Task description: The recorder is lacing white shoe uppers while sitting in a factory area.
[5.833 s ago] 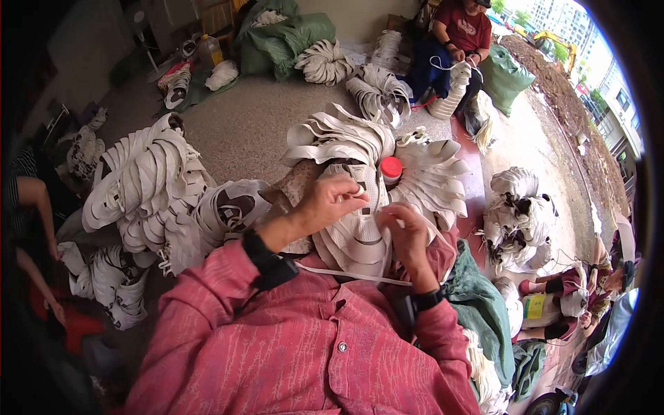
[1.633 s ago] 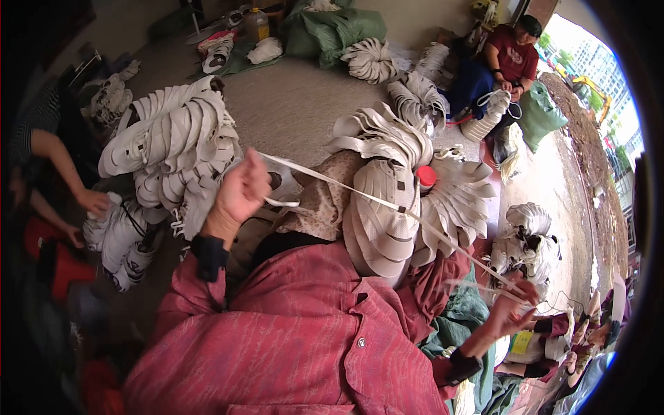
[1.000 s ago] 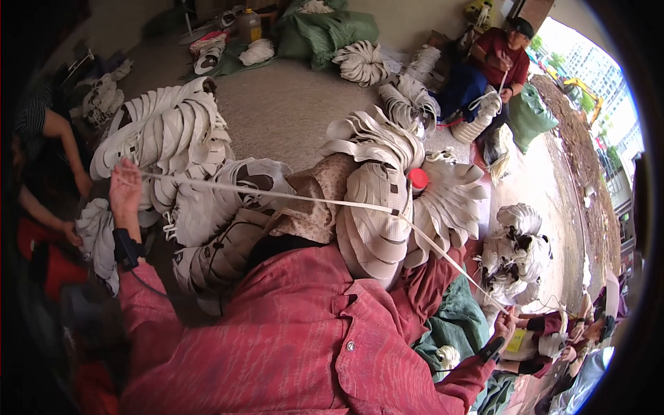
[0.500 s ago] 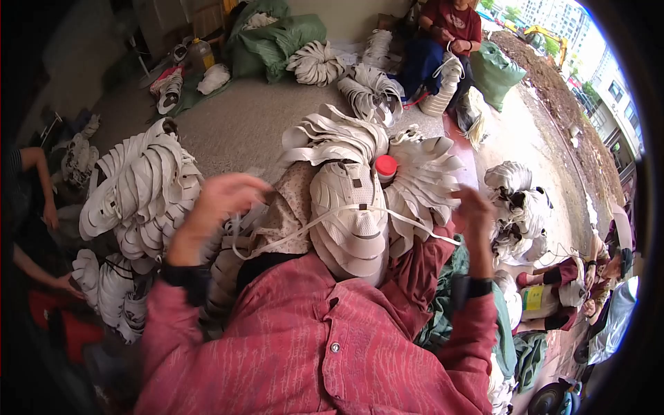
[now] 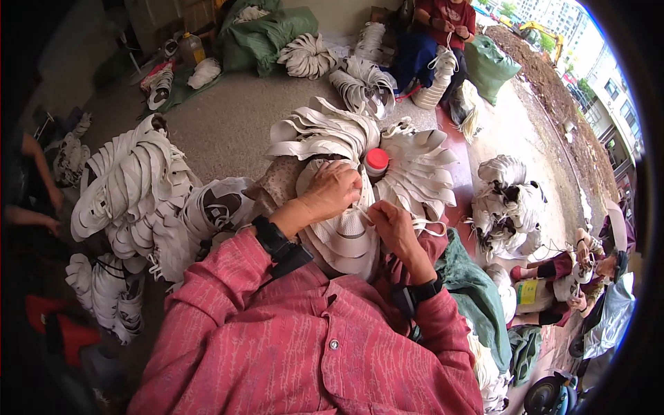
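Note:
A white shoe upper (image 5: pixel 349 242) rests on my lap, toe end toward me, and a white shoelace (image 5: pixel 432 225) runs across it. My left hand (image 5: pixel 330 188) bends over the upper's middle with its fingers curled and closed; what they grip is hidden. Just right of it, my right hand (image 5: pixel 393 227) pinches the shoelace, and a loop of lace trails out to its right. Beyond the hands stands a small white container with a red lid (image 5: pixel 376 160). Fanned stacks of white uppers lie around it, one behind (image 5: pixel 321 131) and one to the right (image 5: pixel 418 169).
More piled uppers stand at the left (image 5: pixel 131 187) and right (image 5: pixel 508 200). Green sacks (image 5: pixel 266 38) sit at the back. A person in a dark red shirt (image 5: pixel 446 28) handles laces on an upper. Other people sit at the far left and right. Green cloth (image 5: pixel 474 277) lies beside my right arm.
Both hands have come inward and down from apart onto the upper. My right hand has taken hold of the shoelace, whose ends hung loose before.

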{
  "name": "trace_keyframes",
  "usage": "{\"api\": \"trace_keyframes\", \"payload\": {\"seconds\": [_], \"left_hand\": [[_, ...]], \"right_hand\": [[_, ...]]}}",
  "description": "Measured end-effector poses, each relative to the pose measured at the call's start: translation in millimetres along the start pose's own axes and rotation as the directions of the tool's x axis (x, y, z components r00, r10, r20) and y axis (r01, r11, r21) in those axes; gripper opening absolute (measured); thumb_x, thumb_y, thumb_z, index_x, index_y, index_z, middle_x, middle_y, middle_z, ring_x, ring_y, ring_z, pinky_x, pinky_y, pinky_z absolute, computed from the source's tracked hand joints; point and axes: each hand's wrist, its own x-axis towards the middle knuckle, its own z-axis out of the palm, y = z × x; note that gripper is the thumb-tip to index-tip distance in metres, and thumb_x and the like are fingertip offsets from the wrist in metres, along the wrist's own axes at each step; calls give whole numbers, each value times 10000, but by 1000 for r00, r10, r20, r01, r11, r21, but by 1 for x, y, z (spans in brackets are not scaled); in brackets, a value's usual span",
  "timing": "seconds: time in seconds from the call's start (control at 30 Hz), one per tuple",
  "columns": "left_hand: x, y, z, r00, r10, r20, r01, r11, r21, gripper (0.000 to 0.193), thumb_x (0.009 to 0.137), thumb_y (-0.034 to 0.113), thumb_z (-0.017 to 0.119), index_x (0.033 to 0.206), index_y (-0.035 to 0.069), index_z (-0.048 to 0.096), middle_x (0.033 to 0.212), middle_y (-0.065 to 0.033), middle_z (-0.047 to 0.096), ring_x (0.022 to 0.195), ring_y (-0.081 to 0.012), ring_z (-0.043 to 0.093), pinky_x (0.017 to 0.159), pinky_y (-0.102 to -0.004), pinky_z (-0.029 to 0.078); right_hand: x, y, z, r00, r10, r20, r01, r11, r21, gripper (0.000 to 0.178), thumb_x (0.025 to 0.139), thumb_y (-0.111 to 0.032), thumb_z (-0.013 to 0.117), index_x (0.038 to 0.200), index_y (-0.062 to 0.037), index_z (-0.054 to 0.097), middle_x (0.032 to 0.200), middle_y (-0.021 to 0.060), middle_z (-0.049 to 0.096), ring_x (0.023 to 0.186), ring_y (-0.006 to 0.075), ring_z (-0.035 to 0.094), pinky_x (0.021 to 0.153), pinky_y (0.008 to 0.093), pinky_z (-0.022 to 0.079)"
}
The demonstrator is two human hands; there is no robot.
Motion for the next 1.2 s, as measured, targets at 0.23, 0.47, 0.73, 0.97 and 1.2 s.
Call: {"api": "trace_keyframes", "payload": {"seconds": [0.23,0.47,0.73,0.97,1.2], "left_hand": [[-9,1,7,994,18,-104,-22,999,-41,136,769,145,664,864,92,584,862,-72,563,897,-261,535,834,-380,401],[-6,-2,8,997,-76,25,78,993,-86,58,766,163,624,807,123,633,883,-38,607,970,-239,535,869,-381,365],[-7,2,-1,977,-79,198,91,995,-52,91,766,145,605,783,138,694,923,-31,651,1026,-227,546,925,-398,339],[-14,4,2,988,26,155,-18,999,-50,65,783,173,653,800,132,702,890,-30,639,952,-223,579,893,-377,368],[-24,8,3,997,-71,-23,64,976,-206,143,784,89,676,924,58,681,891,-66,593,876,-219,591,816,-349,448]], "right_hand": [[3,8,8,993,99,62,-109,974,197,200,885,-163,604,872,30,653,693,88,646,628,133,604,588,282,468],[15,7,13,984,175,42,-176,984,30,248,861,-216,587,865,18,667,644,87,646,570,148,612,557,288,467],[31,-31,-27,963,-164,213,220,936,-275,293,810,-238,697,1034,-59,638,774,89,665,713,280,644,657,379,497],[76,-41,-41,786,-169,594,406,866,-291,491,688,-211,822,1086,-95,559,809,78,646,775,271,656,674,374,494],[84,-37,-43,804,-99,587,298,921,-252,526,630,-238,841,1049,-105,552,793,66,656,768,266,659,668,380,489]]}}
